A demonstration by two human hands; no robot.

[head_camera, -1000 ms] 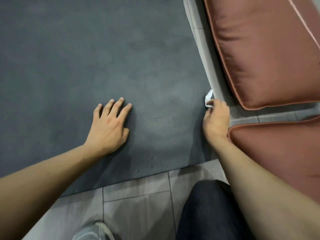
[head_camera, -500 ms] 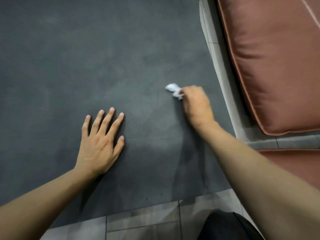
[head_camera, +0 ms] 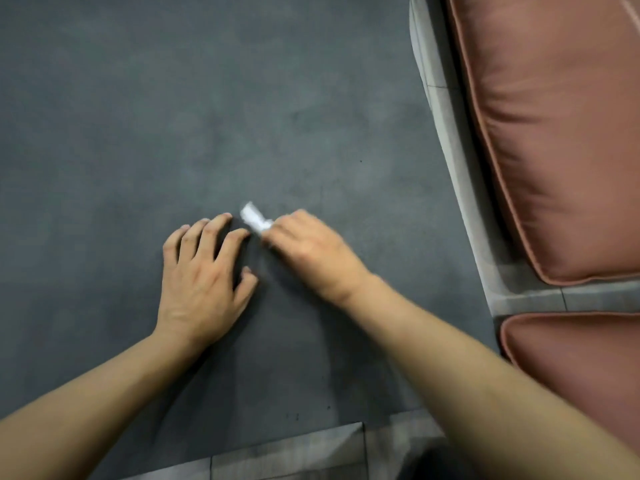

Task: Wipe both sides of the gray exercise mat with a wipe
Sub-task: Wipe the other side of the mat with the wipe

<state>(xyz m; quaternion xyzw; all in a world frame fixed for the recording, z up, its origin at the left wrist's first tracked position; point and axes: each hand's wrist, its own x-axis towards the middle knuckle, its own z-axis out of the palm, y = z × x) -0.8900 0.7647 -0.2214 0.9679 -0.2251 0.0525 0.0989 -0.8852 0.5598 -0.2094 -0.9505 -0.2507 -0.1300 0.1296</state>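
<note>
Status: mid-wipe on the upturned face of the mat

- Flat dark gray foam exercise mat (head_camera: 207, 98) lies spread out, filling most of the view. Gray floor tiles (head_camera: 287, 459) show past its near edge.
- Right hand (head_camera: 311, 251) sits on the mat near its near-centre, fingers curled round a small crumpled white wipe (head_camera: 254, 218). The wipe sticks out ahead of the knuckles and looks pressed to the mat. That hand is motion-blurred, so I read it as a stroke in progress.
- Left hand (head_camera: 201, 282) lies flat on the mat just beside the wipe, fingers spread and straight, holding nothing. Probably pinning the mat down.
- Off the mat's right edge: pale floor strip (head_camera: 446, 133), then two salmon-pink piped fabric cushions (head_camera: 561, 150).

Progress, my read:
- One face is up and being worked.
- No clear wet/dry boundary on the surface, so I can't tell how much of this face is covered.
- Can't tell whether this is the first or second face.
- If it's the first: finish this pass, flip, repeat.
</note>
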